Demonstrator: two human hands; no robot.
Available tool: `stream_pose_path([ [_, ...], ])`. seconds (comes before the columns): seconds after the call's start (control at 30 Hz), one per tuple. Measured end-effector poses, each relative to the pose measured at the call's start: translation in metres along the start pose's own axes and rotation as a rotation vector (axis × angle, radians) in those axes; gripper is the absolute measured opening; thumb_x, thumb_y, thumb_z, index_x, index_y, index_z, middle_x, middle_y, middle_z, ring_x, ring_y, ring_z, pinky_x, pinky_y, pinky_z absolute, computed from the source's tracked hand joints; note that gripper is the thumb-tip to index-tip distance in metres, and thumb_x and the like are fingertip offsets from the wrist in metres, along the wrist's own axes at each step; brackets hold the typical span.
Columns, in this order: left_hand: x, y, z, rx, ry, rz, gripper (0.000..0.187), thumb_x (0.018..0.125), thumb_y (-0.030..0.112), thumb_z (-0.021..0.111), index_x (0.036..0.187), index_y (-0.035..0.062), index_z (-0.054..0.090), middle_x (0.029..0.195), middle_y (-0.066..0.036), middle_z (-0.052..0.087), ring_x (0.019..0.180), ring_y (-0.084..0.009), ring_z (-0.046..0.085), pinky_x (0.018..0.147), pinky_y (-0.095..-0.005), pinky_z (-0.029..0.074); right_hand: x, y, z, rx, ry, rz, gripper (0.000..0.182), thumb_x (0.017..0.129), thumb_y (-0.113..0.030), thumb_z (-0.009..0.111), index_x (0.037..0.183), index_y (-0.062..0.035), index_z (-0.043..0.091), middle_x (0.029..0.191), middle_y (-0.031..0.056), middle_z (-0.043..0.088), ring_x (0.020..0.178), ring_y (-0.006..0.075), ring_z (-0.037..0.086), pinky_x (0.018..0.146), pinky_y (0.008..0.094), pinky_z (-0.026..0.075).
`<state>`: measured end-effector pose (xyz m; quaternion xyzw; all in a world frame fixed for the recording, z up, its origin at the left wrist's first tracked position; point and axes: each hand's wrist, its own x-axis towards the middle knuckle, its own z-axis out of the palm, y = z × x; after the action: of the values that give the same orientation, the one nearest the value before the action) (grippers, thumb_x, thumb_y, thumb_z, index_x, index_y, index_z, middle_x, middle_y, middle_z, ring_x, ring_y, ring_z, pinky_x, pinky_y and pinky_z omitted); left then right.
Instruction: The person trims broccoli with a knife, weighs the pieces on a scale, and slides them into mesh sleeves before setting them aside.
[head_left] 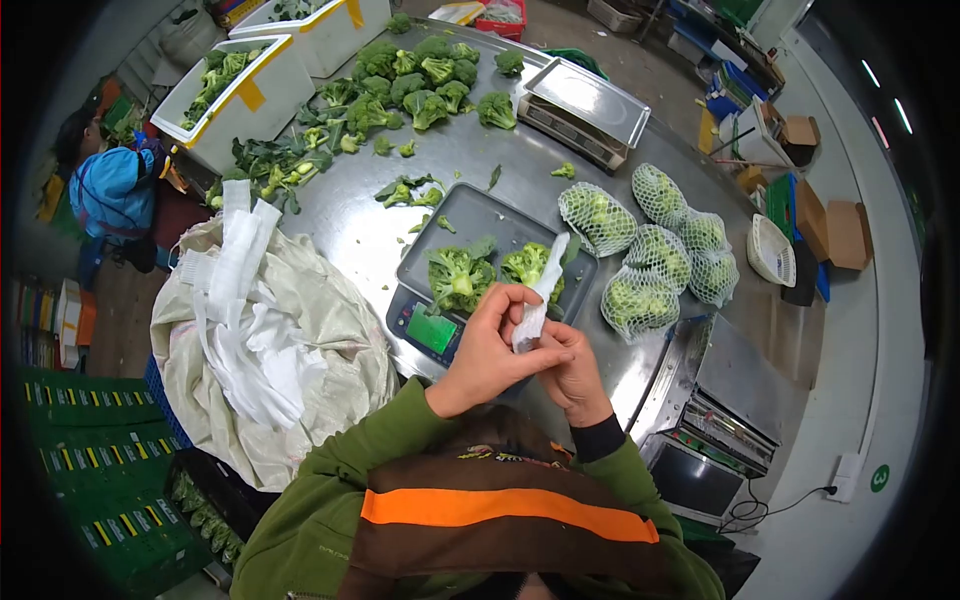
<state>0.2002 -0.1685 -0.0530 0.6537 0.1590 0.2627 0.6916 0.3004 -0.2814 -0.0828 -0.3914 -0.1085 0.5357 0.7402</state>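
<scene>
Both hands meet in front of the chest, just over the near edge of a grey scale tray (480,212). My left hand (485,350) is closed on a white mesh sleeve (543,290), which stands up narrow and bunched. My right hand (572,375) pinches the sleeve's lower end. Two broccoli pieces lie on the tray just beyond: one at the left (460,275), another (525,263) partly behind the sleeve. The green scale display (431,328) is lit. More white sleeves (255,350) lie on a pale sack to the left.
Loose broccoli (425,80) is heaped at the back beside a second scale (585,105). Netted broccoli bundles (640,300) sit at the right. White foam boxes (240,105) stand back left; a person in blue (115,195) is beyond. A metal machine (735,390) is at the right.
</scene>
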Motion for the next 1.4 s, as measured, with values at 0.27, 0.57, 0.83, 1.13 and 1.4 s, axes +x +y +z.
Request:
stream_pose_path([
  [0.27,0.021,-0.004,-0.047,-0.339,-0.167,-0.338,0.057,0.078,0.001,0.076,0.128,0.0029,0.050,0.105,-0.001,0.056,0.097,-0.0101,0.058,0.084,-0.0254,0.049,-0.001,0.000,0.002,0.136,-0.080,-0.063,0.026,0.099,-0.018,0.055,0.116,0.0016,0.056,0.101,0.0053,0.061,0.085,0.0138,0.056,0.081,0.0294,0.047],
  [0.57,0.037,-0.025,-0.072,-0.701,0.510,-0.208,0.028,0.085,-0.005,0.055,0.113,-0.0006,0.059,0.104,-0.007,0.065,0.090,-0.0152,0.064,0.079,-0.0277,0.054,0.004,0.018,0.013,-0.127,-0.033,-0.043,0.019,0.098,-0.011,0.056,0.114,-0.0022,0.059,0.104,0.0037,0.059,0.089,0.0090,0.054,0.078,0.0252,0.047],
  [0.83,0.022,0.003,-0.002,-0.400,0.322,-0.102,0.024,0.081,-0.001,0.071,0.104,0.0039,0.063,0.075,0.007,0.054,0.067,-0.0018,0.046,0.062,-0.0184,0.039,-0.001,0.001,0.058,-0.930,0.014,-0.877,0.009,0.085,0.001,0.062,0.092,-0.0031,0.059,0.092,0.0136,0.060,0.086,0.0298,0.060,0.078,0.0344,0.048],
  [1.13,0.012,-0.070,0.006,0.029,0.296,-0.146,0.016,0.087,0.009,0.069,0.086,0.0032,0.054,0.067,0.002,0.051,0.059,-0.0108,0.052,0.055,-0.0273,0.044,0.003,-0.032,-0.034,-1.426,0.603,-0.924,0.058,0.080,-0.014,0.071,0.132,0.0023,0.050,0.124,0.0198,0.059,0.123,0.0364,0.051,0.105,0.0442,0.037],
  [1.4,0.029,-0.064,0.088,-0.418,-0.235,-0.246,0.050,0.103,0.044,0.037,0.121,0.0007,0.056,0.136,-0.016,0.053,0.118,-0.0328,0.054,0.102,-0.0457,0.040,0.002,0.074,-0.108,-0.913,0.308,-0.223,0.073,0.083,-0.034,0.074,0.144,-0.0172,0.037,0.142,0.0097,0.047,0.129,0.0236,0.046,0.107,0.0377,0.034],
])
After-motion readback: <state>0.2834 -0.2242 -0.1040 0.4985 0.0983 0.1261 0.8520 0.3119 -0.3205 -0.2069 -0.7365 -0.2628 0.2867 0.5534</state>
